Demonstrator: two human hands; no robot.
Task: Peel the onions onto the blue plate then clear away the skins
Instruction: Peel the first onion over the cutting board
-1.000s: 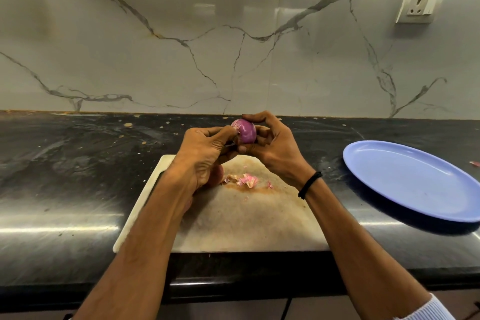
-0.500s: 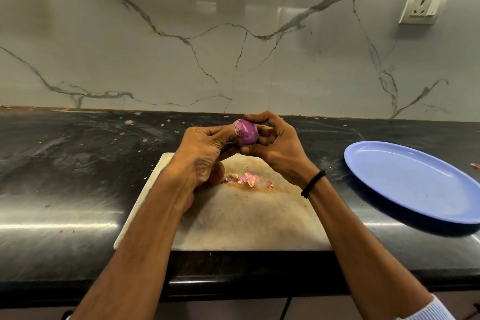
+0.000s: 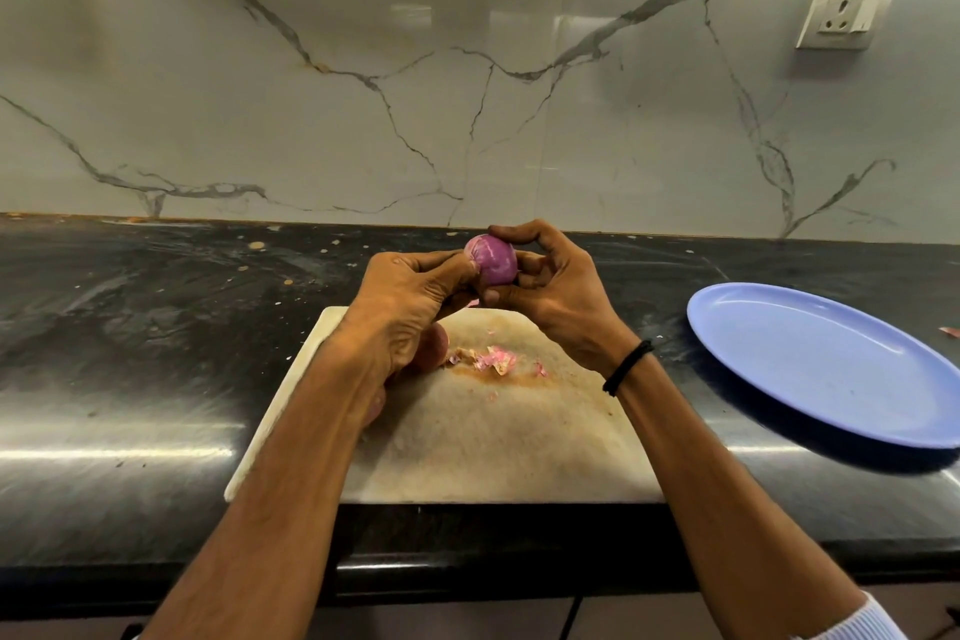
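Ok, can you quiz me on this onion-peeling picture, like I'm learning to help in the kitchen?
1. Pick one. Where do the peeled skins lie?
A. on the chopping board
B. in a bowl
C. on the floor
2. True or false: the purple onion is held up off the board.
3. Fill the gap: the black band is on the ____ wrist.

Key: 1. A. 2. True. 3. Right.
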